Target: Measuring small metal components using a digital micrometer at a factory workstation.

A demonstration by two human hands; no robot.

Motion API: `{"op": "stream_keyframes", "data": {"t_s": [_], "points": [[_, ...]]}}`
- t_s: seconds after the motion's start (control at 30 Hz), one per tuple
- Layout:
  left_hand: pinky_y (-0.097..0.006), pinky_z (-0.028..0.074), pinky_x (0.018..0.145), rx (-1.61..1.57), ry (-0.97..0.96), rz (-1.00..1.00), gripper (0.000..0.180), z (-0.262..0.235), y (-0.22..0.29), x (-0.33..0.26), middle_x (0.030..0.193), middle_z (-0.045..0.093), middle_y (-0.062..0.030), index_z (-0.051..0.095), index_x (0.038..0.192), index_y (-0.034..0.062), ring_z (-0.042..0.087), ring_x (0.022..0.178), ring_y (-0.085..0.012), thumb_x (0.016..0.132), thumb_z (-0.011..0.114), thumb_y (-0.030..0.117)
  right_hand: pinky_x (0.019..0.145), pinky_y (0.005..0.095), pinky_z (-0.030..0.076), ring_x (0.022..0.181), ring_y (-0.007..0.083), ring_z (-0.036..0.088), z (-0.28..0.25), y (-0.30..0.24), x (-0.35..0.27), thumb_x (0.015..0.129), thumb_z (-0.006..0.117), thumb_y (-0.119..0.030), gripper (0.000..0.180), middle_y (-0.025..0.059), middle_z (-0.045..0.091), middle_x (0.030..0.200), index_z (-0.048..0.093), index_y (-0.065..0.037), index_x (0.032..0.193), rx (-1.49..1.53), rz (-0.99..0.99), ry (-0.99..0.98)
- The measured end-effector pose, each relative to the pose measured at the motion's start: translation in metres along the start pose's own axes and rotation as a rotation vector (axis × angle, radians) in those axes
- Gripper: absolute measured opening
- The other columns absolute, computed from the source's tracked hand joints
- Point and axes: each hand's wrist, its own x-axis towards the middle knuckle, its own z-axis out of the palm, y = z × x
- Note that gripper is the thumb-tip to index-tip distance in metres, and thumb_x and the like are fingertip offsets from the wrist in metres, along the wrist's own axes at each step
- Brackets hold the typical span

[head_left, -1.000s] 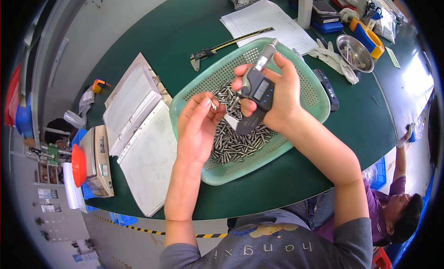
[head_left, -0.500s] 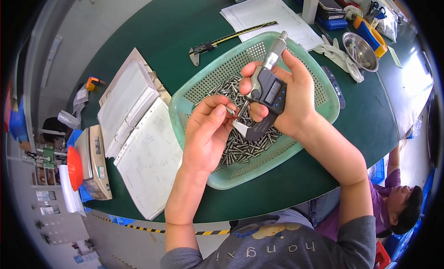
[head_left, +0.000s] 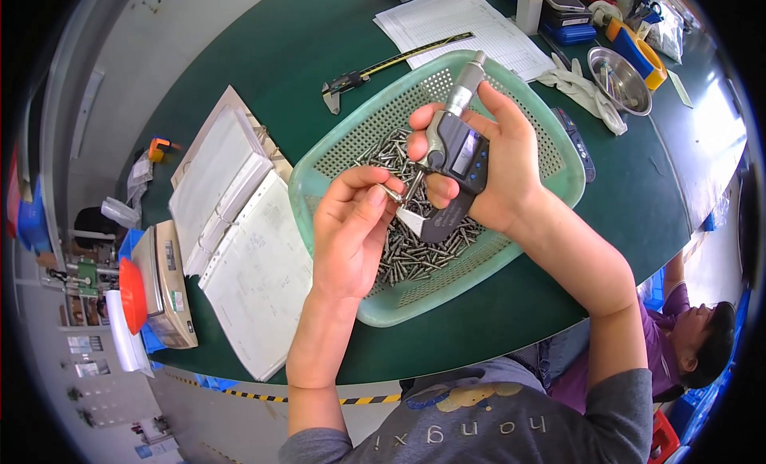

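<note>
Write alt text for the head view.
The left hand holds a small metal pin near a digital micrometer in the right hand, over a green basket of metal pins. An open binder lies left of the basket, a caliper beyond it.

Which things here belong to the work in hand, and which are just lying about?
In use:
micrometer, in the right fingers
small metal piece, in the left fingers
green basket of similar pieces

Apparently just lying about:
caliper
open binder
paper sheets
metal bowl
</note>
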Motion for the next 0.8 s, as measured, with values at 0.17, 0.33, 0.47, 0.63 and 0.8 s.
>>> {"op": "stream_keyframes", "data": {"t_s": [0.17,0.33,0.47,0.63,0.8], "points": [[-0.026,0.042,0.078,0.03,0.01,0.057,0.016,0.003,-0.001,0.001,0.092,0.058,-0.009,0.051,0.1,0.0008,0.053,0.084,-0.0121,0.085,0.05,0.005,0.047,0.0309,0.038,0.042,0.0199,0.043,0.0,-0.001,0.0,0.085,0.019,-0.047,0.059,0.0131,0.056,0.071,0.051,0.001,0.091,0.004,0.006,0.01],[-0.023,0.042,0.075,0.158,0.043,0.151,0.014,0.004,-0.003,0.001,0.092,0.058,-0.0112,0.052,0.097,-0.0015,0.054,0.084,-0.0126,0.083,0.05,0.001,0.043,0.0304,0.038,0.04,0.0186,0.042,0.001,-0.003,-0.002,0.086,0.023,-0.046,0.055,0.0123,0.056,0.073,0.05,0.001,0.094,0.006,0.021,0.023],[-0.022,0.042,0.074,0.204,0.043,0.187,0.013,0.004,-0.003,0.0,0.091,0.058,-0.011,0.052,0.096,-0.0016,0.054,0.084,-0.0126,0.082,0.05,-0.001,0.042,0.0302,0.038,0.04,0.0183,0.042,0.002,-0.002,-0.002,0.085,0.024,-0.046,0.054,0.0117,0.056,0.072,0.05,0.001,0.094,0.02,0.021,0.042],[-0.023,0.042,0.075,0.235,0.058,0.211,0.014,-0.002,0.001,-0.003,0.09,0.058,-0.0107,0.053,0.095,-0.0021,0.055,0.083,-0.0141,0.081,0.051,-0.003,0.041,0.0292,0.038,0.039,0.0173,0.043,0.003,0.005,0.002,0.081,0.034,-0.054,0.056,0.011,0.057,0.07,0.053,-0.002,0.087,0.021,0.024,0.042],[-0.027,0.042,0.078,0.247,0.052,0.211,0.015,-0.004,-0.004,0.004,0.09,0.058,-0.0122,0.053,0.094,-0.0033,0.056,0.085,-0.0189,0.079,0.05,-0.004,0.037,0.0293,0.036,0.037,0.017,0.045,-0.003,0.0,0.005,0.079,0.037,-0.058,0.057,0.01,0.059,0.069,0.055,-0.004,0.083,-0.025,0.031,0.094]]}}
